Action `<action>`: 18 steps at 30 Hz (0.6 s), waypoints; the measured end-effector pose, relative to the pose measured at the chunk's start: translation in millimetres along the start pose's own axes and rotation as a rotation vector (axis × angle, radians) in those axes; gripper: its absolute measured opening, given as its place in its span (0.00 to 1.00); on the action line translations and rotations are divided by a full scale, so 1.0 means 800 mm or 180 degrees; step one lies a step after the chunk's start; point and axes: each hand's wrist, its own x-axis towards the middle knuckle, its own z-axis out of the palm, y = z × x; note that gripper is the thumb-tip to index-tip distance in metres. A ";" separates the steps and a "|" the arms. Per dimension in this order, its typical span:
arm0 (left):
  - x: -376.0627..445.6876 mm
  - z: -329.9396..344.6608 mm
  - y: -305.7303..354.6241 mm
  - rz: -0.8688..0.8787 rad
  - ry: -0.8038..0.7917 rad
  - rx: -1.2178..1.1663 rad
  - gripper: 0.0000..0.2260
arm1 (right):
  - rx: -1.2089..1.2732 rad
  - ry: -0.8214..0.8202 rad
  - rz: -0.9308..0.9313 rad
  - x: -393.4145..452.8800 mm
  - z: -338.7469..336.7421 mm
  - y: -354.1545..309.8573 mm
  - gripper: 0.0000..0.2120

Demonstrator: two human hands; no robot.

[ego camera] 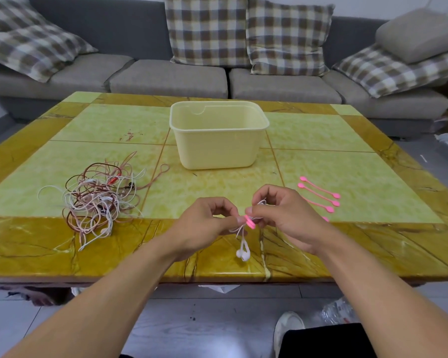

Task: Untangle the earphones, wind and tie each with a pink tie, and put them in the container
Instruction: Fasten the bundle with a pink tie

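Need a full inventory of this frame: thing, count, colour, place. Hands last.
container: 1, pale yellow, table centre, far side; nothing seen inside
tangled earphones: 1 pile, white, pink and brown-red cords, count unclear, table left
wound earphone: 1, white, held between both hands, earbuds hanging
pink tie: 1, wrapped round the wound earphone
spare pink ties: 3 clear, a fourth partly hidden, table right
table: 1, yellow-green marble pattern
sofa: 1, grey, behind table
cushions: 4 checked, 1 plain grey
shoe: 1, white, floor lower right
left hand: pinches the wound earphone
right hand: fingers pinch the earphone at the tie
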 end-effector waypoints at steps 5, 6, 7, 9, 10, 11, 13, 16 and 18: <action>-0.002 -0.001 0.006 -0.0177 -0.0500 -0.0222 0.06 | 0.0380 -0.0056 0.0115 0.002 0.003 -0.001 0.07; -0.002 -0.002 0.006 -0.0169 -0.0600 -0.0208 0.06 | 0.0432 -0.0083 0.0142 0.001 0.004 -0.002 0.07; -0.002 -0.003 0.006 -0.0162 -0.0681 -0.0256 0.06 | 0.0487 -0.0110 0.0166 0.001 0.004 -0.003 0.07; -0.003 -0.004 0.007 -0.0140 -0.0749 -0.0515 0.08 | 0.0629 -0.0158 0.0197 0.000 0.005 -0.004 0.09; -0.003 -0.003 0.008 -0.0112 -0.0723 -0.0629 0.09 | 0.0709 -0.0169 0.0208 0.001 0.006 -0.005 0.11; -0.002 -0.002 0.009 -0.0074 -0.0667 -0.0678 0.10 | 0.0789 -0.0168 0.0214 0.002 0.006 -0.005 0.12; -0.002 -0.002 0.008 0.0019 -0.0539 -0.0604 0.12 | 0.0929 -0.0150 0.0217 0.004 0.008 -0.005 0.13; -0.001 0.000 0.007 0.0111 -0.0393 -0.0442 0.12 | 0.0979 -0.0023 0.0250 0.008 0.010 -0.005 0.13; -0.001 0.002 0.007 0.0126 -0.0327 -0.0397 0.12 | 0.0870 0.0101 0.0239 0.009 0.011 -0.005 0.12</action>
